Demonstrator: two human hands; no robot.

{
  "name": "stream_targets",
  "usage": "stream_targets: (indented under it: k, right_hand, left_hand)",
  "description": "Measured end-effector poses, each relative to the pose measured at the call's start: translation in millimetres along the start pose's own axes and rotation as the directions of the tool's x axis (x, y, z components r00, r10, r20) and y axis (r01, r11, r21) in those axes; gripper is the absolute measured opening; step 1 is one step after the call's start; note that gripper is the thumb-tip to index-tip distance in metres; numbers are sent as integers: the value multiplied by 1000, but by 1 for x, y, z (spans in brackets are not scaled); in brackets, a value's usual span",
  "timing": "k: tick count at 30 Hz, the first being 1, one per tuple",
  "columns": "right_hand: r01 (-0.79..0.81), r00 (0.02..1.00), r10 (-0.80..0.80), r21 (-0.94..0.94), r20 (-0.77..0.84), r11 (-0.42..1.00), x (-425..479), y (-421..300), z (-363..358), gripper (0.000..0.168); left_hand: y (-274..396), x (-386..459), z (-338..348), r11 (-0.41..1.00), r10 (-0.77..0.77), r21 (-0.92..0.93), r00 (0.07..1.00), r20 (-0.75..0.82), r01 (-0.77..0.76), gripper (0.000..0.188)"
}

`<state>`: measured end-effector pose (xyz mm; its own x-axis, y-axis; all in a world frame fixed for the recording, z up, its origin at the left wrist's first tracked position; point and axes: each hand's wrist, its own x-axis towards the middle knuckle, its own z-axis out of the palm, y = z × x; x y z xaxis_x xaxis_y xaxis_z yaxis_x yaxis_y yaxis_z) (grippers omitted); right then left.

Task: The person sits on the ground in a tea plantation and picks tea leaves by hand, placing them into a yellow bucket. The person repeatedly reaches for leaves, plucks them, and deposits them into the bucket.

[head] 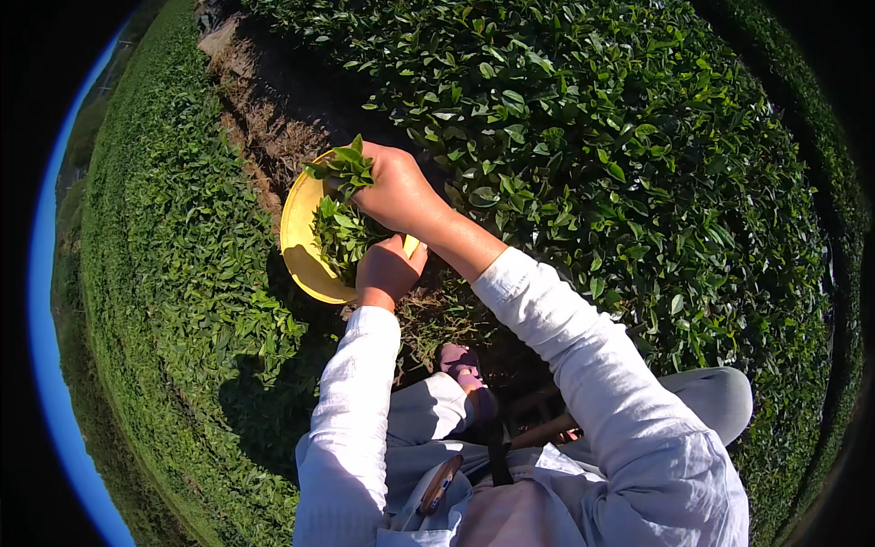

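Observation:
A round yellow basin (298, 232) is held tilted over the gap between two rows of leafy bushes. My left hand (388, 271) grips its near rim, with a bit of yellow edge showing by the thumb. Loose green leaves (338, 236) lie inside the basin. Above its far right side, my right hand (396, 188) is closed around a bunch of leafy green sprigs (350, 165), whose tips stick out to the left. My right forearm crosses over part of the basin, so its right rim is hidden.
Dense, trimmed bushes, apparently tea, stand to the right (601, 164) and left (184, 273). Dry brown soil (273, 130) runs between them. My foot in a purple shoe (459, 359) rests below. A phone (441, 484) pokes out at my lap.

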<state>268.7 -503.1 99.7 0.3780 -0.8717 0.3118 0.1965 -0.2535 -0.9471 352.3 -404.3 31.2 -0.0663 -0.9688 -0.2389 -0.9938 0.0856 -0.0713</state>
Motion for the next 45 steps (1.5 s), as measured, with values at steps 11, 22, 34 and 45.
stream_targets:
  k: [11,22,34,45]
  right_hand:
    - [170,903,112,-585,415,793,-28,-19,-124,14]
    - [-460,885,158,-765,-438,451,-69,42,-351,24]
    - [-519,691,673,467,-263,716,-75,84,-328,11]
    - [-411,727,475,240,-495,879,-65,49,-373,18]
  left_hand:
    - [14,3,-12,911,-229,-354,973,-9,211,38]
    - [17,4,-18,914,-231,-346,973,-17,211,37]
    - [17,-4,-26,910,-308,-292,951,3,296,38]
    - [23,3,-26,911,-297,-307,955,-21,277,36]
